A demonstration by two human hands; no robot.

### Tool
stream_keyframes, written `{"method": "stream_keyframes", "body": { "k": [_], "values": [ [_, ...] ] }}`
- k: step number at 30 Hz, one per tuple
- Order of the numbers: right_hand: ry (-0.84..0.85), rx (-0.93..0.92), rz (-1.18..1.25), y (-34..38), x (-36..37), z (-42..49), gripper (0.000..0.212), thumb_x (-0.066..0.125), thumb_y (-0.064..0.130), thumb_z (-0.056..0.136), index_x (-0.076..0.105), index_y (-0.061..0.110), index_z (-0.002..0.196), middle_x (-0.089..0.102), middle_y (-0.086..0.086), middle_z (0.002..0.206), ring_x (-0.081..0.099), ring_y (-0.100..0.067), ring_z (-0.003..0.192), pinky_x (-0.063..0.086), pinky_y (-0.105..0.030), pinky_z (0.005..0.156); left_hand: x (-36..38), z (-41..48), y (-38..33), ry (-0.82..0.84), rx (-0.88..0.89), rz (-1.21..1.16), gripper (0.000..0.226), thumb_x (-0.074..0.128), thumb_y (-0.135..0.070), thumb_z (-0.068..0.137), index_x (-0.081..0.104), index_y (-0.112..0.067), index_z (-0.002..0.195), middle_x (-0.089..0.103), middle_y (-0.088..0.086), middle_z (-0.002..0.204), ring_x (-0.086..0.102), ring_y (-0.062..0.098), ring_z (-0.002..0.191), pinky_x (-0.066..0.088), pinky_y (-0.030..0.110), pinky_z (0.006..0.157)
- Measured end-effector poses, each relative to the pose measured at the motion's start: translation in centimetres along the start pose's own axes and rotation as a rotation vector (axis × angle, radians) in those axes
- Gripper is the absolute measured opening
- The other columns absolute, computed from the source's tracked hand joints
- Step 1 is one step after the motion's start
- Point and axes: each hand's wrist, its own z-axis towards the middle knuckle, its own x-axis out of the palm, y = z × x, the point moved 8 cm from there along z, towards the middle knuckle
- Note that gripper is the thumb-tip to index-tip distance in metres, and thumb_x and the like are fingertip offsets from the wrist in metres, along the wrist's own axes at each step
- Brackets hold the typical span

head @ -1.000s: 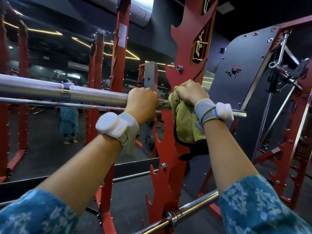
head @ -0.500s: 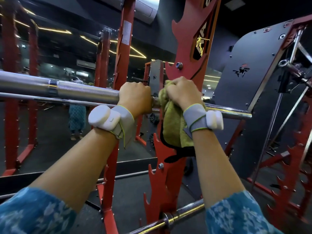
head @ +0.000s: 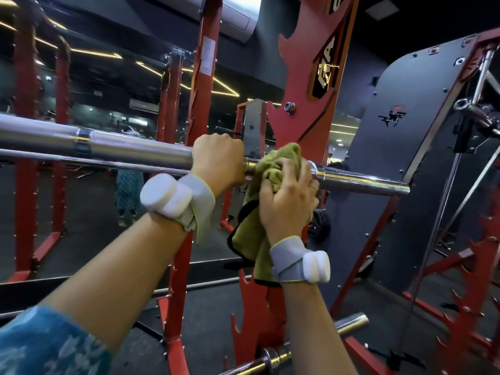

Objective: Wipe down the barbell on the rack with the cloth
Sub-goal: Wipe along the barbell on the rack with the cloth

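Note:
A chrome barbell (head: 130, 148) runs across the view from the left edge to its sleeve end at the right, resting on a red rack upright (head: 300, 109). My left hand (head: 217, 159) grips the bar just left of the upright. An olive-green cloth (head: 270, 169) with a dark edge is bunched over the bar at the upright and hangs down below it. My right hand (head: 288, 197) holds the cloth from the near side, fingers curled into it against the bar. The bar under the cloth is hidden.
A second chrome bar (head: 349, 322) sits low on the rack near the bottom. A dark grey machine panel (head: 392, 169) stands to the right with cables and red frames (head: 476, 315) beyond. A mirror on the left reflects more red posts (head: 25, 185).
My right hand has rolled from on top of the bar down to its near side, dragging the cloth with it. My left hand keeps its grip on the bar.

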Motion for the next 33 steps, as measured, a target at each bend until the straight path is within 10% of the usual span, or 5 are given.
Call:
{"method": "stream_keyframes", "body": {
  "k": [6, 10, 16, 28, 33],
  "values": [
    [-0.053, 0.167, 0.177, -1.1, 1.1, -1.6, 0.046, 0.046, 0.032, 0.075, 0.055, 0.018, 0.118, 0.036, -0.011, 0.144, 0.041, -0.037, 0.113, 0.038, -0.049, 0.087, 1.0, -2.3, -0.8, -0.322, 0.019, 0.365, 0.035, 0.034, 0.0, 0.077, 0.058, -0.02, 0.061, 0.058, -0.003, 0.055, 0.056, 0.015, 0.05, 0.038, 0.023, 0.052],
    [-0.032, -0.123, 0.143, 1.7, 1.9, -3.4, 0.047, 0.045, 0.032, 0.073, 0.052, 0.021, 0.119, 0.04, -0.011, 0.14, 0.042, -0.034, 0.109, 0.041, -0.046, 0.082, 0.7, -1.3, -1.5, -0.264, 0.052, 0.33, 0.016, 0.07, -0.021, 0.06, 0.06, -0.021, 0.048, 0.057, -0.006, 0.045, 0.056, 0.012, 0.041, 0.037, 0.018, 0.049],
    [-0.081, 0.208, 0.303, -3.3, 1.5, -1.6, 0.041, 0.052, 0.022, 0.076, 0.056, 0.02, 0.117, 0.035, -0.008, 0.144, 0.04, -0.033, 0.117, 0.035, -0.044, 0.09, 0.1, -0.4, -1.5, -0.151, 0.03, 0.189, 0.022, 0.048, -0.008, 0.09, 0.066, -0.012, 0.103, 0.068, 0.007, 0.099, 0.065, 0.029, 0.091, 0.035, 0.032, 0.063],
    [-0.048, 0.008, 0.232, -1.6, 3.0, -3.5, 0.042, 0.053, 0.031, 0.082, 0.043, 0.031, 0.123, 0.025, -0.005, 0.148, 0.037, -0.033, 0.122, 0.038, -0.049, 0.091, -0.1, 0.0, -0.8, -0.125, 0.016, 0.171, 0.02, 0.05, -0.014, 0.091, 0.066, -0.011, 0.103, 0.068, 0.009, 0.095, 0.064, 0.028, 0.087, 0.036, 0.031, 0.06],
    [-0.093, 0.186, 0.43, -3.1, 2.1, -3.3, 0.042, 0.057, 0.018, 0.081, 0.055, 0.011, 0.122, 0.033, -0.017, 0.145, 0.036, -0.026, 0.121, 0.015, -0.016, 0.086, -0.1, -0.3, -1.1, -0.133, 0.017, 0.169, 0.019, 0.052, -0.015, 0.09, 0.066, -0.012, 0.103, 0.068, 0.008, 0.095, 0.064, 0.028, 0.087, 0.034, 0.032, 0.059]
  ]
}}
